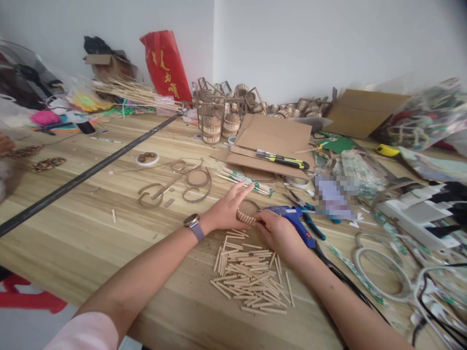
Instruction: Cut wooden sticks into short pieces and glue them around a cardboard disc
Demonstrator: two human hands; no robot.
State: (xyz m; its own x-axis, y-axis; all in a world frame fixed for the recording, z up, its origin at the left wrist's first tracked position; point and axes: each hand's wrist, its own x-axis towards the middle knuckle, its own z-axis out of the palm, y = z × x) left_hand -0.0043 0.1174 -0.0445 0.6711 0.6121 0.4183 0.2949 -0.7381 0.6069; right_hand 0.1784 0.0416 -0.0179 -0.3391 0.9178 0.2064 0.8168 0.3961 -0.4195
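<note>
A brown ring with a row of short wooden sticks (245,218) along its near side is between my hands. My left hand (228,209) is curled around its left side, thumb below and the other fingers raised behind. At the right end of the row, the fingers of my right hand (275,231) are pinched against the ring; whether a loose stick is between them is hidden. Just below lies a heap of short wooden sticks (251,274) on the table. A blue glue gun (297,223) rests beyond my right hand.
Pliers (312,221), a cardboard sheet (272,141) with cutters on it, and bundled sticks (248,181) lie ahead. Loose brown strips (197,182) are left of them. Finished small stick lanterns (211,130) stand behind. A white power strip (416,218) and cables crowd the right.
</note>
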